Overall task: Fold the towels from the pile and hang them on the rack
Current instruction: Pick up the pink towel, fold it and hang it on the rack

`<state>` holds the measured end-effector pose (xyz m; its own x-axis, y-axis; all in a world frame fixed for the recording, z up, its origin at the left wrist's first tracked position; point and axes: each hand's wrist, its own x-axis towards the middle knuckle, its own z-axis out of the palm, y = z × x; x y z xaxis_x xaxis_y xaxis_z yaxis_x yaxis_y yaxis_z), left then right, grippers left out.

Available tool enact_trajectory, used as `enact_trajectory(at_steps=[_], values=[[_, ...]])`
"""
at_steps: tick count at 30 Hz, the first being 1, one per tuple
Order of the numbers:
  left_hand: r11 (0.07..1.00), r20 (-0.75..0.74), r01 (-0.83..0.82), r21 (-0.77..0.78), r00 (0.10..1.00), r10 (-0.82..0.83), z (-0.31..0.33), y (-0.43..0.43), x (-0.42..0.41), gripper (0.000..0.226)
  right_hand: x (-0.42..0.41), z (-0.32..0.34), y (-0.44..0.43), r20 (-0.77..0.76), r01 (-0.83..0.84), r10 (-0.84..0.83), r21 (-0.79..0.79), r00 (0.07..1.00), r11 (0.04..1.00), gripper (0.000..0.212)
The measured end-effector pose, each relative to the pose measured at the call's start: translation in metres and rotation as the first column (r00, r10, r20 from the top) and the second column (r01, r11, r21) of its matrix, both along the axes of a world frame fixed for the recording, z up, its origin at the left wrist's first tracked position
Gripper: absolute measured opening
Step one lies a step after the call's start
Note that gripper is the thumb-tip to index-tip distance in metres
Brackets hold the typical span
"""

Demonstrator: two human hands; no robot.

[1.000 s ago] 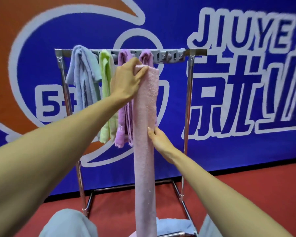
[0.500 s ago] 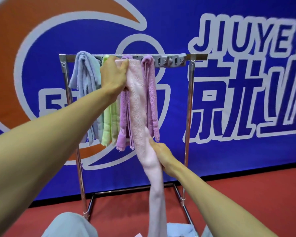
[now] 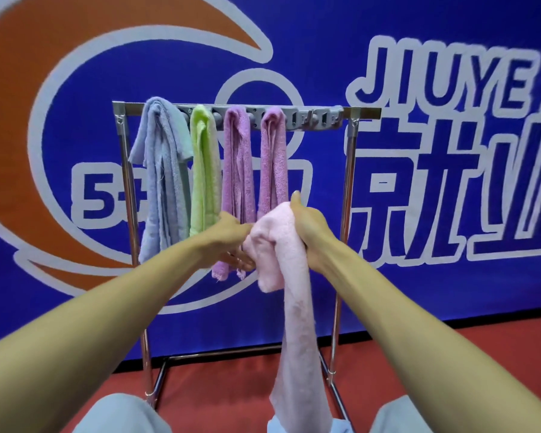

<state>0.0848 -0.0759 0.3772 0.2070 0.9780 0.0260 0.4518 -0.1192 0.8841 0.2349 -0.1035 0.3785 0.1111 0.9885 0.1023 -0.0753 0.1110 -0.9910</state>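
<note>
Hands meet low before the rack [image 3: 349,182]. Right hand [image 3: 310,228] is clenched round the bunched top of the pink towel [image 3: 295,323], thumb up. Left hand [image 3: 230,240] pinches the towel's short folded-over end from the left. Blue banner [image 3: 434,245] fills the background above a red floor [image 3: 225,382]. Pink towel is off the rack, its long end hanging toward the floor. On the top bar hang a grey towel [image 3: 163,170], green towel [image 3: 203,170], purple towel [image 3: 238,170] and second purple towel [image 3: 274,164].

Staged demo or event space, big blue printed banner backdrop [image 3: 419,214] with white lettering, red floor [image 3: 450,364], freestanding chrome towel rack [image 3: 350,182]
</note>
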Motion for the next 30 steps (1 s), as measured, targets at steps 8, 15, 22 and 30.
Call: enact_trajectory(at_steps=[8, 15, 22, 30], values=[[0.993, 0.405, -0.118, 0.03, 0.909, 0.096, -0.019, -0.027, 0.017, 0.06, 0.025, 0.02, 0.002, -0.046, -0.23, 0.23, -0.011, 0.972, 0.973, 0.03], [0.998, 0.462, 0.05, 0.047, 0.884, -0.066, -0.029, -0.034, 0.024, 0.034, 0.032, 0.024, -0.003, -0.153, -0.097, 0.11, 0.087, 0.982, 0.991, 0.031], [0.979, 0.538, -0.055, 0.196, 0.841, -0.061, 0.0, -0.027, 0.037, 0.017, 0.05, 0.028, -0.009, -0.31, -0.036, 0.07, 0.114, 0.948, 0.993, 0.025], [0.946, 0.205, 0.156, 0.283, 0.954, -0.219, 0.056, -0.013, 0.044, 0.019, 0.086, 0.022, -0.012, 0.506, 0.295, -0.401, 0.28, 0.764, 0.914, 0.053]])
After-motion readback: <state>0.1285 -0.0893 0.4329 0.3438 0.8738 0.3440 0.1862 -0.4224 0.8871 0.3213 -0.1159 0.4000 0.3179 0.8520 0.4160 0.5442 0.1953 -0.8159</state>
